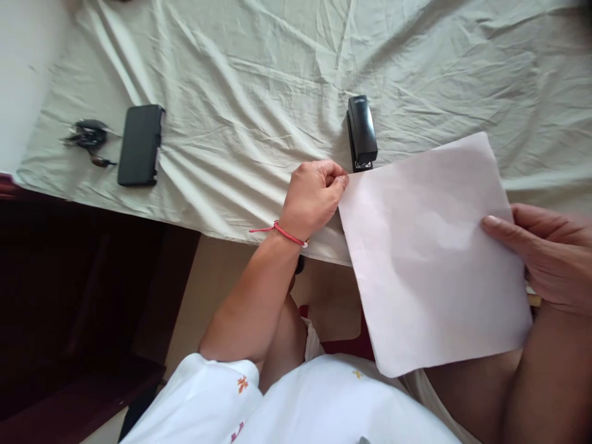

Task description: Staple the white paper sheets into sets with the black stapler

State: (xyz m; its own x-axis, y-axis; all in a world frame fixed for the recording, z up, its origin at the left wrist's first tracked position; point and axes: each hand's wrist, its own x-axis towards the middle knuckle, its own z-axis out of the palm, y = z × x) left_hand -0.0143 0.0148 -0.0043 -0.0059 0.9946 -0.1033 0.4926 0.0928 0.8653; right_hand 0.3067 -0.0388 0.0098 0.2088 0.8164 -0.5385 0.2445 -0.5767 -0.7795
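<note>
My left hand [313, 192] pinches the top left corner of a white sheet of paper [430, 265] between thumb and fingertips. On the opposite side, my right hand [550, 250] grips the paper's right edge, thumb on top and fingers hidden behind it. The paper is tilted and reaches from the table edge out over my lap. A black stapler [363, 132] stands on the cloth just beyond the pinched corner, its front end towards me. Whether the paper touches the stapler I cannot tell.
A pale green, wrinkled cloth [259, 92] covers the table. Over on the left lie a black rectangular case or phone [141, 145] and a small dark tangle, perhaps keys [90, 135]. Dark wooden furniture [83, 308] stands below the table edge at left.
</note>
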